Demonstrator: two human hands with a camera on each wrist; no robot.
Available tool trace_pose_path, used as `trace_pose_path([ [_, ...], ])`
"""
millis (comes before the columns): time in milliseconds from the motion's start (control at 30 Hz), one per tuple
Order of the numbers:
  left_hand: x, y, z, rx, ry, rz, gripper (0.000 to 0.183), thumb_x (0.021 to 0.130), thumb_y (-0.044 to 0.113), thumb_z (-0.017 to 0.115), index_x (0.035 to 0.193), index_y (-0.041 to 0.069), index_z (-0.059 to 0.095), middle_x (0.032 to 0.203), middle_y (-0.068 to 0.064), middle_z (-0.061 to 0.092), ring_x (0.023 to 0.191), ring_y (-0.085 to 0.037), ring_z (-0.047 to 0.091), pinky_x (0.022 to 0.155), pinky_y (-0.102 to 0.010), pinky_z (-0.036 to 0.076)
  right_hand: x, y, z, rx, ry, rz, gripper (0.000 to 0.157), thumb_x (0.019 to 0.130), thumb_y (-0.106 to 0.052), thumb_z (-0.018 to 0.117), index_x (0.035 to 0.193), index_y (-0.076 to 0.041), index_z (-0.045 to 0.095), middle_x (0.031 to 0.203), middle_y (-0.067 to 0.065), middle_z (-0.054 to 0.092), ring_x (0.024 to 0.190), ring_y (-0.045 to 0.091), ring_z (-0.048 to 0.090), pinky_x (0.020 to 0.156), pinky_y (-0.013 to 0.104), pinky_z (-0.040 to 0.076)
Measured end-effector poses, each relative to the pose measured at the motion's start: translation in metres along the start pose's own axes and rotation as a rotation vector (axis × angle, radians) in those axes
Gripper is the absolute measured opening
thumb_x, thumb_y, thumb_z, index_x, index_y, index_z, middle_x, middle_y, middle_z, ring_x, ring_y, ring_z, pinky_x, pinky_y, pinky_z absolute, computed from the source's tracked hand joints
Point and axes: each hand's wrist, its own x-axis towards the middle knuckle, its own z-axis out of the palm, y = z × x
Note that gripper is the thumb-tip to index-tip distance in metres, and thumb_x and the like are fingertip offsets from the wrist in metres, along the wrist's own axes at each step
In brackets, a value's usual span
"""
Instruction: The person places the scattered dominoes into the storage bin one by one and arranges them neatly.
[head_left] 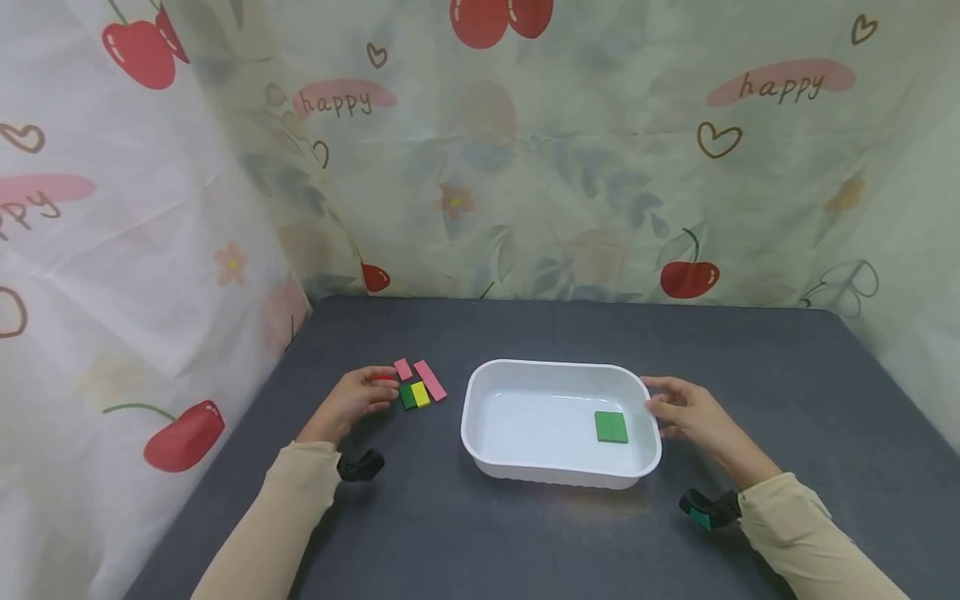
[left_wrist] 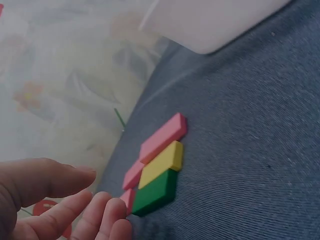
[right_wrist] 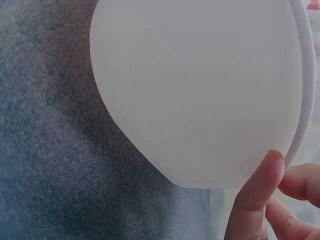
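Observation:
My left hand is held over the left side of the table, beside a small group of flat blocks. Its thumb and fingers are loosely bent and apart, with no block between them in the left wrist view. Closest to the fingertips lie a dark green block and a red piece partly hidden by the fingers. A yellow block touches the green one, and two pink blocks lie just beyond. At the right end of a white plastic tray, my right hand grips the rim between thumb and fingers.
Inside the tray, toward its right end, lies a green square piece. The dark table runs back to a patterned curtain, which also hangs along the left side. Black bands sit at both wrists.

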Motion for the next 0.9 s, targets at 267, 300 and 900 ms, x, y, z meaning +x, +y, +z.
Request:
trace_pose_path([
  [267, 0.006, -0.01, 0.005, 0.07, 0.02, -0.043, 0.049, 0.091, 0.006, 0.063, 0.137, -0.001, 0.048, 0.128, -0.02, 0.056, 0.106, -0.019, 0.058, 0.095, -0.037, 0.05, 0.0, -0.001, 0.0, 0.012, -0.007, -0.015, 0.056, 0.095, -0.02, 0.061, 0.142, 0.001, 0.041, 0.115, 0.021, 0.058, 0.096, 0.021, 0.06, 0.077, 0.038, 0.056],
  [300, 0.007, -0.011, 0.006, 0.074, 0.019, -0.045, 0.049, 0.091, 0.006, 0.063, 0.137, -0.002, 0.048, 0.128, -0.021, 0.055, 0.105, -0.019, 0.058, 0.094, -0.037, 0.05, 0.0, 0.0, 0.0, 0.013, -0.007, -0.016, 0.056, 0.095, -0.02, 0.061, 0.142, 0.001, 0.041, 0.115, 0.021, 0.058, 0.096, 0.02, 0.06, 0.077, 0.038, 0.056],
  [900, 0.01, -0.016, 0.014, 0.192, 0.088, -0.028, 0.051, 0.083, 0.001, 0.071, 0.131, -0.001, 0.054, 0.12, -0.019, 0.057, 0.103, -0.026, 0.055, 0.084, -0.033, 0.051, 0.001, 0.0, 0.0, -0.003, -0.001, -0.006, 0.056, 0.095, -0.02, 0.061, 0.143, 0.001, 0.041, 0.115, 0.021, 0.058, 0.098, 0.023, 0.06, 0.078, 0.039, 0.056],
])
